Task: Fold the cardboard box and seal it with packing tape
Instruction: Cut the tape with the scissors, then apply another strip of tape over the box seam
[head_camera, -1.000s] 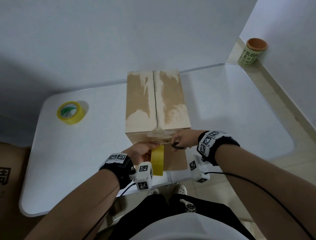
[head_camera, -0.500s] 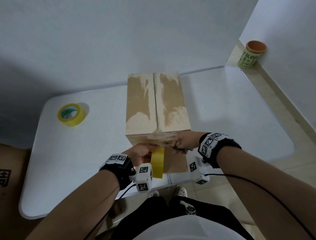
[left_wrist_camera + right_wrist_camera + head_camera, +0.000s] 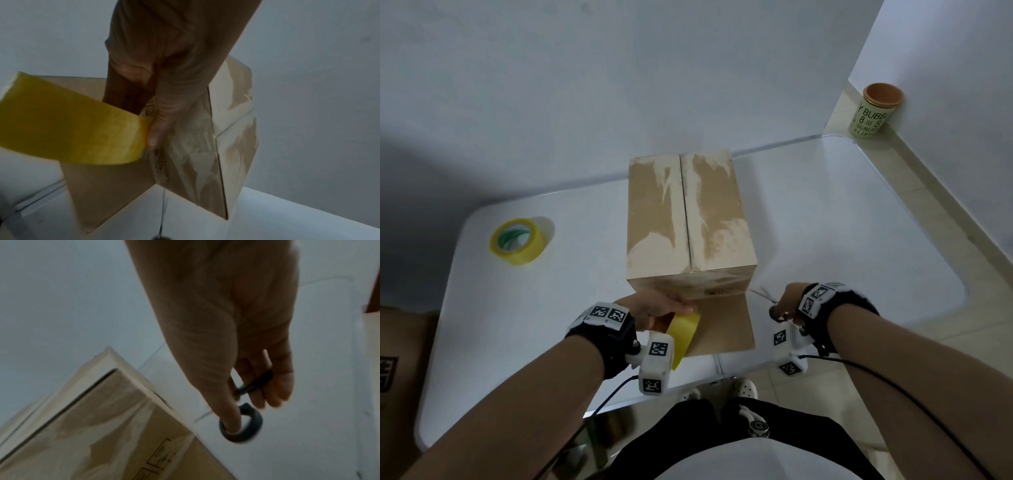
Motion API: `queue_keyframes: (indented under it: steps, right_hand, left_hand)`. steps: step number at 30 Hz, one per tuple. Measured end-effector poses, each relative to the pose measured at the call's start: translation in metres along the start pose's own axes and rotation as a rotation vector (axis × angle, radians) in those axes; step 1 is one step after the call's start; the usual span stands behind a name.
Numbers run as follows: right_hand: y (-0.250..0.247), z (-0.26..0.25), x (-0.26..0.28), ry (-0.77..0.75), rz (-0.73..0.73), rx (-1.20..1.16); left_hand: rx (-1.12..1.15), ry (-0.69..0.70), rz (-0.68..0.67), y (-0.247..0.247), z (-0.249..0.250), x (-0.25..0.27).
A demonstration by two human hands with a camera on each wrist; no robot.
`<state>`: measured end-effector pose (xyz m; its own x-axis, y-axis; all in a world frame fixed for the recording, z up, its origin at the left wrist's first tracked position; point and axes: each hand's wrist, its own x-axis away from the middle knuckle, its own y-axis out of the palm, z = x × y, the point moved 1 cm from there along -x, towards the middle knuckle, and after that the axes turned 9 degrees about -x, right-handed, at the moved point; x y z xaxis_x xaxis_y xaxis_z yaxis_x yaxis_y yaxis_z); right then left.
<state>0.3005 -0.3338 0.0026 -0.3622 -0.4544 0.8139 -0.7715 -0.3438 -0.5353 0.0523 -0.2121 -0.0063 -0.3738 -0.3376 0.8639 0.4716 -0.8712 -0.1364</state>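
The brown cardboard box (image 3: 688, 219) stands on the white table (image 3: 842, 240), its top flaps closed with a seam down the middle. A flap (image 3: 726, 325) sticks out toward me from its near face. My left hand (image 3: 667, 308) grips a yellow tape roll (image 3: 683, 334) against that near face; in the left wrist view the tape roll (image 3: 72, 121) sits by my left hand (image 3: 156, 129) on the box (image 3: 195, 162). My right hand (image 3: 782, 303) holds scissors (image 3: 765, 295) just right of the box, apart from it. Black scissors handles (image 3: 242, 423) ring its thumb and fingers.
A second yellow tape roll (image 3: 517, 241) lies on the table's left side. A green cup (image 3: 875, 109) stands on the floor by the wall at the far right. More cardboard (image 3: 400, 359) leans at the left edge. My legs are below the table's near edge.
My right hand has pulled the scissors away from the box's near top edge to the right. My left hand and the tape roll have dropped slightly along the near face.
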Motion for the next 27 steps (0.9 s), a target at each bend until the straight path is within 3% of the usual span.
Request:
queue_keyframes:
  steps: [4, 10, 14, 25, 27]
  right_hand:
    - [0.009, -0.013, -0.001, 0.043, 0.098, 0.077]
    - [0.017, -0.014, -0.03, 0.04, 0.131, -0.04]
    - [0.019, -0.007, -0.03, 0.004, 0.109, -0.128]
    - [0.015, -0.008, -0.034, -0.018, 0.261, -0.069]
    - [0.014, -0.005, -0.034, -0.04, 0.157, -0.188]
  left_hand:
    - [0.041, -0.008, 0.068, 0.007, -0.003, -0.005]
    - [-0.19, -0.124, -0.152, 0.01, -0.014, 0.004]
    - [-0.229, -0.039, -0.241, 0.012, -0.011, 0.013]
    - [-0.328, 0.122, -0.218, 0.007, 0.052, 0.031]
    - [-0.328, 0.133, -0.239, 0.014, 0.059, 0.032]
